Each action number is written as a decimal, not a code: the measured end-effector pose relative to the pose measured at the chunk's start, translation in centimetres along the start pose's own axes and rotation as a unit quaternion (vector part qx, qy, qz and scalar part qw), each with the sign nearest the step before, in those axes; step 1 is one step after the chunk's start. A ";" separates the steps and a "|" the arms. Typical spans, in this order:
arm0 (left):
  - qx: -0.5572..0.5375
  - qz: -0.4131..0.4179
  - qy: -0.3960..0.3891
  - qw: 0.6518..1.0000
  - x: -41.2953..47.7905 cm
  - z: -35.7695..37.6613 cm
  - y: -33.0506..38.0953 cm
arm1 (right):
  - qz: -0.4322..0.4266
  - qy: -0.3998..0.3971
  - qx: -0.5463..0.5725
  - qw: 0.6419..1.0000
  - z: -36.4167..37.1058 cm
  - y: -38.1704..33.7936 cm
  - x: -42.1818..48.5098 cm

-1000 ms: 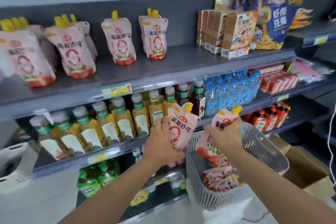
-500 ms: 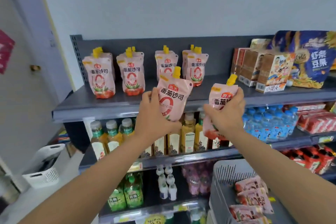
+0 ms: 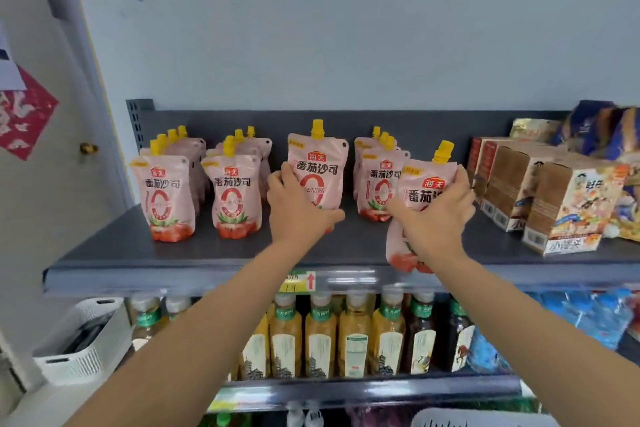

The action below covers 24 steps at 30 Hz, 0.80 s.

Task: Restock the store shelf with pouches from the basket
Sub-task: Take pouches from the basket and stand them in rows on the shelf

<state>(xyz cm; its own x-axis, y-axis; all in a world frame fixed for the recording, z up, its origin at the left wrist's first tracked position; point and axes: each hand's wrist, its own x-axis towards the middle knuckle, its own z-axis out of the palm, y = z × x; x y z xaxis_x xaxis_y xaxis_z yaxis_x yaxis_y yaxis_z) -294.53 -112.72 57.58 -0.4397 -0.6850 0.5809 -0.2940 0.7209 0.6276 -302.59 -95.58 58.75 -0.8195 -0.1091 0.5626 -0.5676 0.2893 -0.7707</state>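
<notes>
Grey top shelf [image 3: 207, 250] under a pale wall [image 3: 346, 28] carries rows of pink pouches [image 3: 166, 198]. Left hand [image 3: 298, 215] grips an upright pouch [image 3: 318, 170] between the rows; right hand [image 3: 433, 218] grips a tilted pouch [image 3: 422, 184] at the front edge.

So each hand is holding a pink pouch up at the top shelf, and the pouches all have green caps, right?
Not quite: the caps are yellow, not green, as the head view shows. The rest holds: the left hand grips the left pouch and the right hand grips the right pouch, both up at the top shelf.
</notes>
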 end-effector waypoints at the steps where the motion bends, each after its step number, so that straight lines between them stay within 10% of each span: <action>1: 0.004 -0.005 0.001 1.000 0.6 1.1 0.0 | -0.005 0.001 0.004 1.000 0.1 0.4 0.9; 24: 0.026 -0.096 -0.058 0.993 4.1 7.1 -1.9 | -0.012 0.008 -0.011 1.000 9.9 4.3 6.7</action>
<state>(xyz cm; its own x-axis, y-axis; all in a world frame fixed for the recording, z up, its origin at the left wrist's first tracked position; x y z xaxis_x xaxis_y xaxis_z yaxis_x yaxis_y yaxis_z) -301.82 -116.18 55.07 -0.4654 -0.7959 0.3872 -0.4240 0.5845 0.6918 -311.27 -104.50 56.22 -0.8039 -0.1009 0.5862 -0.5856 0.3068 -0.7503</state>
